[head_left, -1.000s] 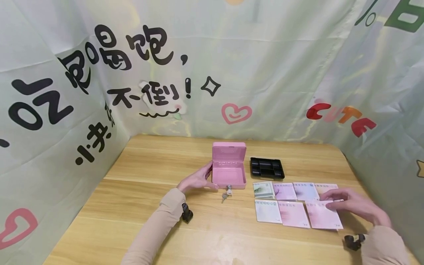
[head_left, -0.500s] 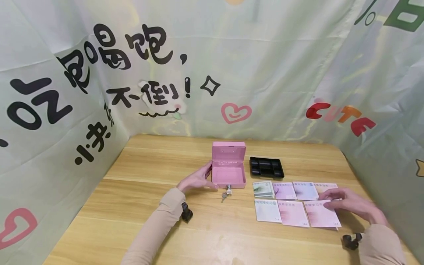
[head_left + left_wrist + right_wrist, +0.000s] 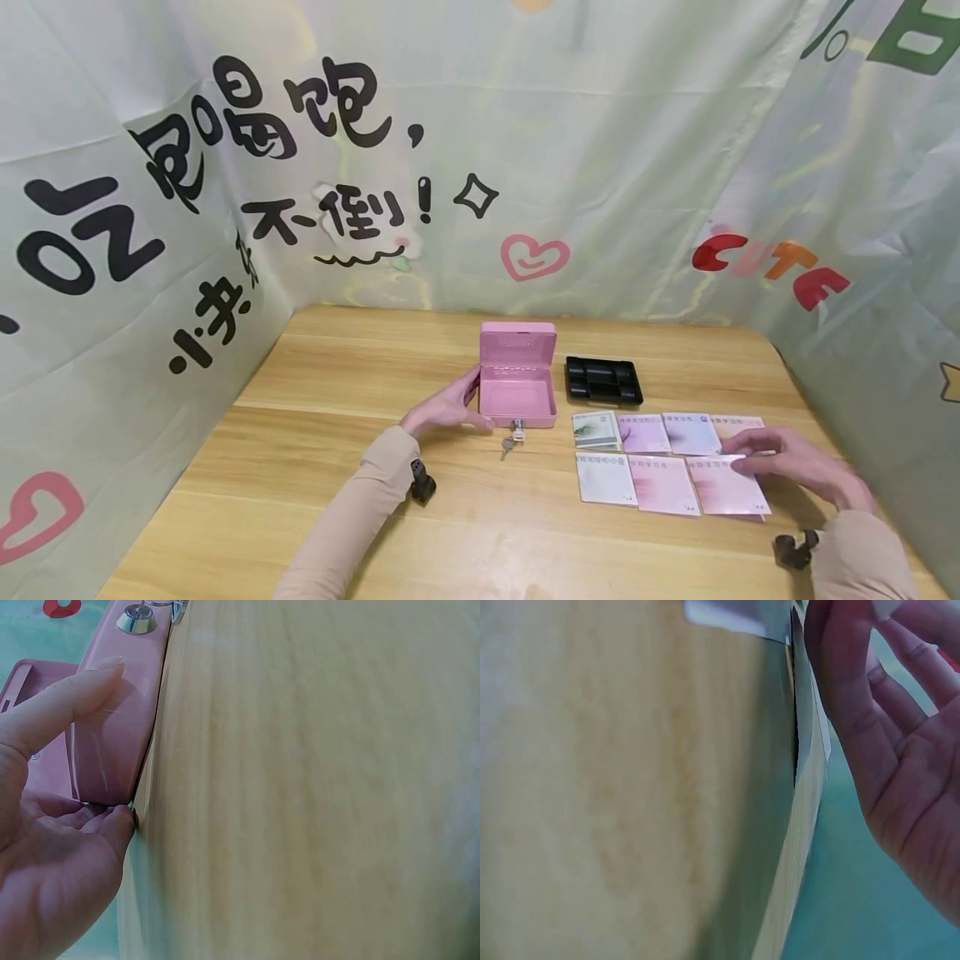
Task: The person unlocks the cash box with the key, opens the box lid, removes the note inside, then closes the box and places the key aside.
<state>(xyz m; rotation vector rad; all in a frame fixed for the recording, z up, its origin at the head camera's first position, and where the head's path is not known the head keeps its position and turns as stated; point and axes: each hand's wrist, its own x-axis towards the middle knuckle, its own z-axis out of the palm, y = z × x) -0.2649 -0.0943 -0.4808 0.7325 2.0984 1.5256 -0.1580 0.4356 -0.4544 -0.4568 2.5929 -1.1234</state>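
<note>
In the head view, a pink metal cash box (image 3: pixel 517 346) stands with its lid raised. My left hand (image 3: pixel 446 408) holds its left front corner, thumb against the front and fingers along the side. A key (image 3: pixel 507 446) hangs at the box's front lock (image 3: pixel 136 621). On the right lie play banknotes in two rows. My right hand (image 3: pixel 802 462) pinches the upper right corner of the front row's rightmost pink banknote (image 3: pixel 727 490); another sheet's edge shows under it. In the right wrist view, a pale paper corner (image 3: pixel 886 606) shows at the fingers; the fingertips are cut off.
A black compartment tray (image 3: pixel 603 382) sits right of the box. The back row has a green note (image 3: pixel 595 431), a purple note (image 3: pixel 643 433), a blue note (image 3: pixel 687 433) and a partly covered orange one. Fabric walls (image 3: pixel 637 167) enclose the wooden table (image 3: pixel 300 367).
My right hand has drawn the pink banknote slightly left and towards me, closer to the neighbouring pink note. My left hand and the box have stayed in place.
</note>
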